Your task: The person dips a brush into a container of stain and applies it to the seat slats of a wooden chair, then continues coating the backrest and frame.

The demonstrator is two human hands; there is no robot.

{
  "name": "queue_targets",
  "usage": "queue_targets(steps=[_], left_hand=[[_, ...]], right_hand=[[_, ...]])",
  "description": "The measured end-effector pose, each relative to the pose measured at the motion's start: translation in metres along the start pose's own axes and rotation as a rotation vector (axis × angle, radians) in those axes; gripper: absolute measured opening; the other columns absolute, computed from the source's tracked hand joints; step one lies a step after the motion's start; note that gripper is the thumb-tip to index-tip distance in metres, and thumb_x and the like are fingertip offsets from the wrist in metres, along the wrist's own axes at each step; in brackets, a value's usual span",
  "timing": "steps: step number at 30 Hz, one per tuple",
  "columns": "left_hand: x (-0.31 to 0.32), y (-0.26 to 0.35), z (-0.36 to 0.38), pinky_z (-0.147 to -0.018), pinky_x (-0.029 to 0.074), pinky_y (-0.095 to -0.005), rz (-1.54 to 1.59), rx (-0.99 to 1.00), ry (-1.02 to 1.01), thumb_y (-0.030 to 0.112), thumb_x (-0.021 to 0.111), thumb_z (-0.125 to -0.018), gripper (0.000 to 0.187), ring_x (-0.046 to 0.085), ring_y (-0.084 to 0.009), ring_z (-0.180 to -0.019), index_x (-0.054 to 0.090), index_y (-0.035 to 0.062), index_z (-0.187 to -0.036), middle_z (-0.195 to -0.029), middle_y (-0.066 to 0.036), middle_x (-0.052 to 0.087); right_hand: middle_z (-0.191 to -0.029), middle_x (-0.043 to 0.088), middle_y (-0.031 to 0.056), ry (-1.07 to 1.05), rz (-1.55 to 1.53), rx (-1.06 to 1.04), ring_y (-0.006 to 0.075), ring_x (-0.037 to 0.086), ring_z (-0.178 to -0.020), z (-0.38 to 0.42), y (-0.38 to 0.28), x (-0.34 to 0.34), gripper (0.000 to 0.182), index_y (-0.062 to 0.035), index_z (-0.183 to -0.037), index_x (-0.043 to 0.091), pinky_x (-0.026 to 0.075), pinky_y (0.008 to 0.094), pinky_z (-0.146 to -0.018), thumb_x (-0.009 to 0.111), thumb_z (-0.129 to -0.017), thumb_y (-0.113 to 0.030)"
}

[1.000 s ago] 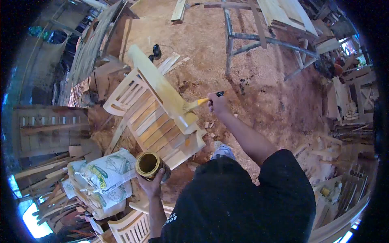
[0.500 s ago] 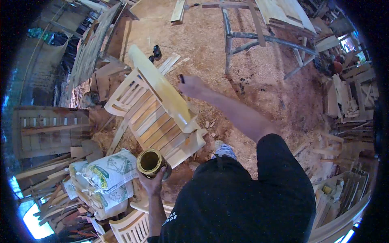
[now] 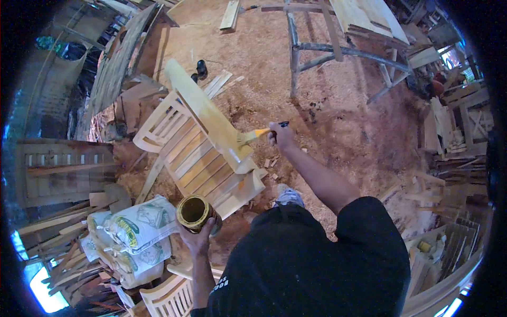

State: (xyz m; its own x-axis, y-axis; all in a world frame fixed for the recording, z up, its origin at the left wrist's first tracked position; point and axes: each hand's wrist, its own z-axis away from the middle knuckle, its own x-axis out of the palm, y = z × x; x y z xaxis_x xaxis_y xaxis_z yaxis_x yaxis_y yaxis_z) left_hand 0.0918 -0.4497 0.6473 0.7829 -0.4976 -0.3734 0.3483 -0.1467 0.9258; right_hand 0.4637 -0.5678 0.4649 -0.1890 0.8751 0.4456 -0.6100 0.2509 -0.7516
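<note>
My right hand (image 3: 283,136) is closed round the handle of a paintbrush (image 3: 260,132), dark at its end and orange-yellow near the bristles. The bristles meet the side of a pale wooden bench (image 3: 203,113), whose broad outer panel shows a wet, yellowish sheen at its near end. Slats of bare, striped wood make up the seat. My left hand (image 3: 198,239) grips an open can (image 3: 193,211) from below and the side, beside the bench's near corner. Inside the can is a dark yellow-brown liquid, and its rim is smeared.
Stacked printed sacks (image 3: 138,224) lie left of the can, next to piled wood offcuts (image 3: 58,259). Another slatted wooden piece (image 3: 171,298) stands at the bottom. A trestle (image 3: 322,53) bearing boards is at the upper right. Shavings cover the floor (image 3: 338,132).
My right hand has moved right and toward me, bringing the brush, hidden before, into sight at the panel's near end. My left hand keeps holding the can in nearly the same place.
</note>
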Motion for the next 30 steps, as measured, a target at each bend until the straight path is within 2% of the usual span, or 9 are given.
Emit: queue_targets(steps=[4,8,10,12,14,20,22,25,30], left_hand=[[0.003,-0.001,-0.002,-0.108,0.049,-0.0408,-0.103,0.015,-0.021,0.013,0.097,-0.067,0.1,0.06,-0.0267,-0.124,0.04,0.0013,-0.148,-0.135,-0.014,0.059],[0.006,-0.003,-0.006,-0.109,0.048,-0.0409,-0.045,0.022,-0.023,0.013,0.098,-0.066,0.103,0.059,-0.0274,-0.124,0.039,0.0019,-0.15,-0.137,-0.015,0.057],[0.007,-0.003,-0.007,-0.109,0.048,-0.0408,-0.048,0.04,-0.026,0.014,0.098,-0.066,0.104,0.059,-0.0275,-0.125,0.038,0.002,-0.15,-0.138,-0.015,0.056],[0.007,-0.008,-0.007,-0.109,0.048,-0.0407,-0.056,0.063,-0.033,0.014,0.098,-0.066,0.103,0.059,-0.0273,-0.125,0.038,0.0022,-0.15,-0.139,-0.015,0.056],[0.007,-0.009,-0.006,-0.109,0.048,-0.0406,-0.06,0.076,-0.029,0.015,0.098,-0.067,0.103,0.059,-0.0272,-0.124,0.039,0.0021,-0.15,-0.138,-0.014,0.056],[0.002,0.0,0.001,-0.108,0.048,-0.0404,-0.016,0.079,-0.006,0.014,0.097,-0.067,0.099,0.06,-0.0263,-0.123,0.041,0.0011,-0.148,-0.136,-0.014,0.058],[-0.002,-0.005,0.003,-0.108,0.048,-0.0403,-0.061,0.083,0.031,0.014,0.097,-0.067,0.098,0.06,-0.026,-0.123,0.043,0.0008,-0.147,-0.134,-0.014,0.059],[0.0,-0.002,0.005,-0.108,0.048,-0.0404,0.018,0.017,0.037,0.013,0.097,-0.068,0.097,0.06,-0.0258,-0.123,0.043,0.0006,-0.147,-0.134,-0.014,0.059],[0.005,0.001,0.004,-0.109,0.047,-0.0409,-0.015,-0.011,-0.003,0.011,0.097,-0.066,0.101,0.059,-0.0264,-0.124,0.04,0.0009,-0.149,-0.136,-0.014,0.058]], right_hand=[[-0.062,0.063,0.0094,0.029,0.213,0.048,0.0181,0.059,-0.049,-0.015,0.006,-0.044,0.033,-0.0057,-0.079,0.065,0.047,0.0353,-0.044,0.069,-0.093,-0.035],[-0.063,0.064,0.0151,0.037,0.776,-0.372,0.0272,0.064,-0.057,-0.042,0.002,-0.048,0.04,-0.0001,-0.089,0.067,0.052,0.0449,-0.056,0.067,-0.091,-0.04],[-0.066,0.065,0.0174,-0.093,0.846,-0.499,0.0323,0.067,-0.061,-0.005,-0.041,0.003,0.042,0.0016,-0.093,0.067,0.053,0.0482,-0.062,0.065,-0.09,-0.04],[-0.066,0.063,0.0136,-0.2,0.957,-0.577,0.0241,0.062,-0.06,0.012,-0.058,0.055,0.035,-0.0033,-0.08,0.065,0.048,0.0449,-0.059,0.066,-0.091,-0.037],[-0.078,0.07,0.0216,-0.349,1.136,-0.839,0.0383,0.07,-0.072,0.015,-0.064,0.093,0.034,-0.0029,-0.094,0.067,0.054,0.0472,-0.064,0.065,-0.09,-0.037],[-0.064,0.059,0.0086,-0.207,0.506,-0.574,0.0212,0.061,-0.059,0.023,-0.077,0.125,0.028,-0.0062,-0.084,0.061,0.049,0.0429,-0.057,0.067,-0.09,-0.033],[-0.064,0.055,0.0023,-0.154,0.39,-0.672,0.0152,0.055,-0.058,-0.009,-0.037,0.081,0.027,-0.0084,-0.082,0.062,0.046,0.0391,-0.055,0.07,-0.089,-0.033],[-0.061,0.053,-0.0028,-0.021,0.02,-0.111,0.0126,0.058,-0.056,0.005,-0.024,0.016,0.022,-0.01,-0.081,0.062,0.043,0.0333,-0.048,0.07,-0.093,-0.026],[-0.062,0.055,-0.0026,0.199,0.309,-0.022,0.0104,0.052,-0.052,0.009,0.05,-0.074,0.024,-0.0121,-0.077,0.06,0.041,0.03,-0.047,0.071,-0.094,-0.026]])
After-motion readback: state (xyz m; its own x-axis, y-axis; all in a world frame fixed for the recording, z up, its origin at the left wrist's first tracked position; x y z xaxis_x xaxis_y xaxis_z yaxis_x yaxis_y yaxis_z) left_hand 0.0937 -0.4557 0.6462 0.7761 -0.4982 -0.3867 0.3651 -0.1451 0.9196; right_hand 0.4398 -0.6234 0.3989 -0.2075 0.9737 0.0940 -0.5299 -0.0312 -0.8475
